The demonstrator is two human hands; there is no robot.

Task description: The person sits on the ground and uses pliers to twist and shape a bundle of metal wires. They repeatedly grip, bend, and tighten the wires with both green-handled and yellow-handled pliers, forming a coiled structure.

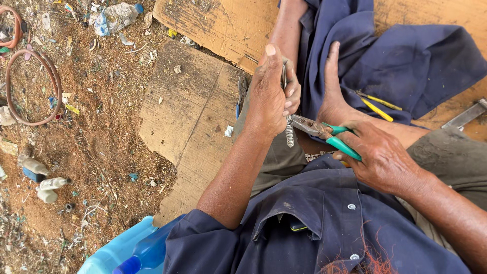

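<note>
Head view: the left hand (269,99) gripped a twisted wire (289,133) above the lap, while the right hand (383,160) clenched green-handled pliers (324,133) biting the wire, over cardboard (193,116).

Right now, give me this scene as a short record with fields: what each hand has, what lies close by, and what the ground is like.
left hand: left hand pinches a coiled metal wire, held upright
right hand: right hand squeezes green-handled pliers; the jaws meet the wire near the coil's top
close by: yellow-handled tools on dark blue cloth; blue-handled tool behind the left hand
seat: cardboard sheets on the ground
ground: littered dirt, rubber rings, plastic bottles
</note>
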